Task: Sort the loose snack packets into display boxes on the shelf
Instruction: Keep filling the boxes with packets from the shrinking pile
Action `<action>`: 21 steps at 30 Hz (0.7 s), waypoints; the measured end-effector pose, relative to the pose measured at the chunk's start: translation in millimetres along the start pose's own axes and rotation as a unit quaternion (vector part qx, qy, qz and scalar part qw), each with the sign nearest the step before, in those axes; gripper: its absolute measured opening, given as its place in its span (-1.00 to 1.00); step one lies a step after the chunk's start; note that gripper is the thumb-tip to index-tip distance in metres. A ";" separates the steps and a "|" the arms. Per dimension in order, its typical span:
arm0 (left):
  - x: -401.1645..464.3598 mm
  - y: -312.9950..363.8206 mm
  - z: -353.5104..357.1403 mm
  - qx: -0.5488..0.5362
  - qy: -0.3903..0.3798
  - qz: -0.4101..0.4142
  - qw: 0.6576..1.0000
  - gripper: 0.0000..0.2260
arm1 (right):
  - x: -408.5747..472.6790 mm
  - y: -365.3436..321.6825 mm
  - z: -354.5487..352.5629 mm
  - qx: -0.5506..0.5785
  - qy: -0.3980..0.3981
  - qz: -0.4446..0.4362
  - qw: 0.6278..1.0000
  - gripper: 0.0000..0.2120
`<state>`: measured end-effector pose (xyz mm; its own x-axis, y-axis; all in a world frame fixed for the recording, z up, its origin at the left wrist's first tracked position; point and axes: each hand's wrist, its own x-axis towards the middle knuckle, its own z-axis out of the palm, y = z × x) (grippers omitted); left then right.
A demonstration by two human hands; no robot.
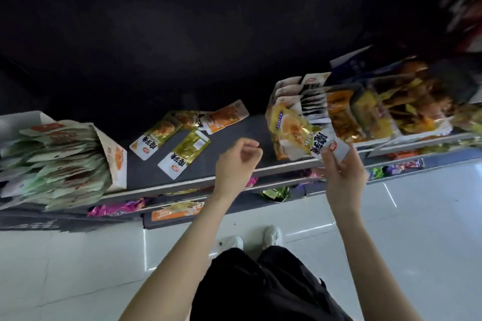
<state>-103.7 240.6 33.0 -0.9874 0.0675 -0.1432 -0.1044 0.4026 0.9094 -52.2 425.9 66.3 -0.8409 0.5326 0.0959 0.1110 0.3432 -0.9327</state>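
Observation:
My right hand [343,172] grips a yellow-and-white snack packet [303,134] by its lower end, in front of a display box [292,94] packed with upright packets. My left hand [238,161] hovers over the shelf's front edge with its fingers curled and nothing in it. Three loose packets lie flat on the dark shelf [146,172]: two gold ones [156,138] [184,154] and an orange one [225,116]. A white display box [116,156] at the left holds many green-and-white packets.
More display boxes of yellow and orange snacks [370,112] stand to the right. Lower shelves carry purple, green and orange packets [117,208]. White tiled floor [78,268] lies below, with my white shoes [271,236] close to the shelf.

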 end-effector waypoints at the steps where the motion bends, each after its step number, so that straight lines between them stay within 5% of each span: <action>1: 7.9 7.5 6.0 0.021 0.001 0.026 0.999 -0.93 | 9.1 1.8 -16.3 -0.023 0.014 -0.037 0.999 -0.97; 6: 58.7 35.1 51.7 0.209 0.014 0.171 0.963 -0.77 | 67.1 14.0 -63.6 -0.143 0.076 -0.163 0.973 -0.88; 9: 82.6 42.6 88.5 0.323 0.012 0.198 0.926 -0.66 | 109.8 24.1 -70.7 -0.161 0.042 -0.229 0.959 -0.88; 15: 101.9 53.5 141.2 0.422 0.007 0.189 0.887 -0.67 | 185.7 44.2 -62.8 -0.205 -0.053 -0.300 0.930 -0.84; 21: 107.3 56.3 157.3 0.433 0.051 0.159 0.886 -0.71 | 223.3 53.4 -52.2 -0.244 -0.138 -0.358 0.891 -0.81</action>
<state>-196.8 414.1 7.4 -0.9606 0.2381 0.1437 0.2680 0.9302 0.2509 -206.4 603.6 56.0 -0.8796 -0.1458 0.4528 -0.3459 0.8494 -0.3986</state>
